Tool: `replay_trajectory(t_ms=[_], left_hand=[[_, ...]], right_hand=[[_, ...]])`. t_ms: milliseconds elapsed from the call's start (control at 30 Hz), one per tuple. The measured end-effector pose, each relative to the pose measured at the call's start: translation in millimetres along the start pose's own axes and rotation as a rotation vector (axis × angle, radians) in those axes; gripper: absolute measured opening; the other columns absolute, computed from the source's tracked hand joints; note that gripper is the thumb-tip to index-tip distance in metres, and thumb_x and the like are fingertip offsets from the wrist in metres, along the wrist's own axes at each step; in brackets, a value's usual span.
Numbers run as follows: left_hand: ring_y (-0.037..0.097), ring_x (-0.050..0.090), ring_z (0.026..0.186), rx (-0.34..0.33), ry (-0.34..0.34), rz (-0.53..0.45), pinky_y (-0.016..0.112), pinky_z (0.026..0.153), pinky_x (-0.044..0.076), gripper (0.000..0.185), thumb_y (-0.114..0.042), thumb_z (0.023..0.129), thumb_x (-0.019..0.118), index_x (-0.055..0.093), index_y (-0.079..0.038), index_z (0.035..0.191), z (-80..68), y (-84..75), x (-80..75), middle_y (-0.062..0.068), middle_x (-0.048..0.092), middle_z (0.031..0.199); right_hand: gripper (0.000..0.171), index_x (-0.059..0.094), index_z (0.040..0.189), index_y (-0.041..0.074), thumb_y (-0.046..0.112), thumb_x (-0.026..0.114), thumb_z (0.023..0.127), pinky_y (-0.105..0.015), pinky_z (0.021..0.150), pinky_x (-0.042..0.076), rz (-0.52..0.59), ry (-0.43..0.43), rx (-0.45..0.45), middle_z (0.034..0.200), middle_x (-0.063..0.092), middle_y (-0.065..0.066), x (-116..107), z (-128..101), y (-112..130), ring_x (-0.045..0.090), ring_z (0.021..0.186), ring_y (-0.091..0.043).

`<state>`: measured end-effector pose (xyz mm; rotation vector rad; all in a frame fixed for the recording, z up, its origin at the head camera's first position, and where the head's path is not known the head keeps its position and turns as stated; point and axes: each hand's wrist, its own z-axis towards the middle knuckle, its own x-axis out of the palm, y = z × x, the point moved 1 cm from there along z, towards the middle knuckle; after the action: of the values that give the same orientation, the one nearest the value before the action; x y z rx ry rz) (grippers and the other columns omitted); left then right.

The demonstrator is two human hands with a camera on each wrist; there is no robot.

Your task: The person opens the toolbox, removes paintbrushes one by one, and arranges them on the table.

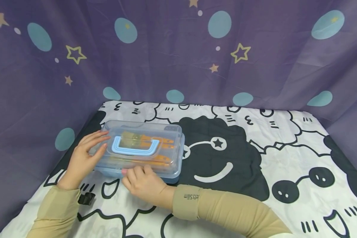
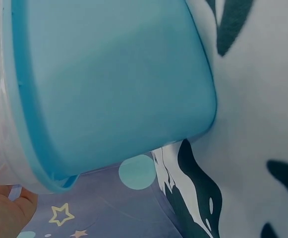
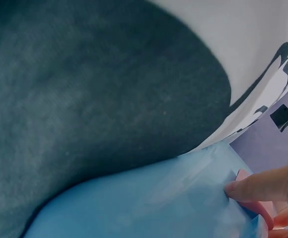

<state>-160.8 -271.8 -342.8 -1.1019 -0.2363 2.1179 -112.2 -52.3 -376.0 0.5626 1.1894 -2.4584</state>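
A plastic storage box (image 1: 137,148) with a blue base (image 2: 124,84), a see-through lid (image 1: 166,129) and a light blue carry handle (image 1: 134,151) lies on the cloth. Through the lid show orange-handled items (image 1: 162,142), with a yellowish, bristle-like part at one end. My left hand (image 1: 84,155) rests with extended fingers on the lid's left end. At the front edge, my right hand (image 1: 144,185) has bent fingers against the lid rim. In the right wrist view, its thumb (image 3: 258,188) presses the pink latch (image 3: 260,210). The handle lies flat on the lid.
The table cloth (image 1: 300,158) is white with black cartoon drawings, and a dark cartoon face (image 1: 223,158) lies right of the box. A purple curtain (image 1: 172,59) with stars and blue ovals hangs behind. A small black object (image 1: 87,198) sits by the left sleeve.
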Motion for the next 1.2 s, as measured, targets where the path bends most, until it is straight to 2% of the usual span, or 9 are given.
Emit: replay_trajectory(t_ms=[200, 400, 533, 667, 767, 900, 1200], left_hand=[[0.008, 0.042, 0.126, -0.005, -0.004, -0.003, 0.010, 0.104, 0.024, 0.029, 0.000, 0.083, 0.067, 0.068, 0.003, 0.111, 0.5, -0.2, 0.5, 0.020, 0.062, 0.121], [0.028, 0.045, 0.126, -0.023, 0.001, 0.001, 0.010, 0.103, 0.024, 0.028, -0.002, 0.085, 0.066, 0.067, 0.001, 0.112, 0.2, -2.9, 0.2, 0.021, 0.061, 0.124], [0.036, 0.045, 0.124, -0.024, 0.001, 0.003, 0.010, 0.102, 0.024, 0.028, -0.002, 0.085, 0.066, 0.067, 0.001, 0.113, -0.5, -3.2, -0.5, 0.022, 0.061, 0.123], [0.037, 0.046, 0.123, -0.019, 0.000, 0.008, 0.010, 0.102, 0.024, 0.029, -0.002, 0.084, 0.066, 0.068, 0.001, 0.113, -0.9, -2.4, -0.4, 0.022, 0.061, 0.123], [0.027, 0.046, 0.125, -0.016, -0.005, 0.009, 0.009, 0.103, 0.024, 0.029, -0.001, 0.084, 0.067, 0.068, 0.001, 0.112, -1.2, -1.5, 0.2, 0.022, 0.061, 0.122], [0.016, 0.045, 0.126, -0.007, -0.009, 0.010, 0.009, 0.103, 0.025, 0.028, 0.000, 0.083, 0.067, 0.068, 0.002, 0.111, -1.1, -0.2, 1.2, 0.022, 0.062, 0.121], [0.023, 0.046, 0.125, -0.005, -0.011, 0.018, 0.009, 0.103, 0.025, 0.028, 0.000, 0.083, 0.067, 0.068, 0.003, 0.111, -1.0, 0.5, 1.9, 0.022, 0.062, 0.121]], right_hand=[[0.025, 0.045, 0.077, 0.021, 0.013, 0.034, 0.099, -0.023, 0.051, 0.033, -0.013, -0.043, -0.002, 0.075, 0.045, 0.006, 2, 2, 0, 0.040, 0.061, -0.008], [0.029, 0.042, 0.074, 0.021, 0.010, 0.035, 0.100, -0.023, 0.048, 0.032, -0.040, -0.066, 0.007, 0.071, 0.044, 0.006, 4, 6, 2, 0.037, 0.058, -0.008], [0.029, 0.044, 0.075, 0.021, 0.012, 0.035, 0.101, -0.023, 0.049, 0.034, -0.069, -0.065, -0.007, 0.075, 0.047, 0.006, 6, 6, 4, 0.040, 0.060, -0.008], [0.031, 0.046, 0.074, 0.022, 0.011, 0.035, 0.101, -0.020, 0.049, 0.032, -0.092, -0.104, 0.003, 0.074, 0.047, 0.007, -1, 9, -1, 0.039, 0.060, -0.006], [0.033, 0.049, 0.072, 0.022, 0.007, 0.035, 0.099, -0.018, 0.048, 0.030, -0.104, -0.124, 0.017, 0.072, 0.045, 0.008, -8, 12, -5, 0.038, 0.059, -0.005], [0.033, 0.051, 0.074, 0.021, 0.006, 0.032, 0.095, -0.019, 0.048, 0.030, -0.120, -0.086, -0.004, 0.073, 0.045, 0.008, -4, 12, -2, 0.038, 0.060, -0.006], [0.025, 0.050, 0.075, 0.018, 0.013, 0.037, 0.096, -0.021, 0.050, 0.034, -0.116, 0.000, -0.008, 0.073, 0.043, 0.006, 4, 10, 10, 0.039, 0.061, -0.007]])
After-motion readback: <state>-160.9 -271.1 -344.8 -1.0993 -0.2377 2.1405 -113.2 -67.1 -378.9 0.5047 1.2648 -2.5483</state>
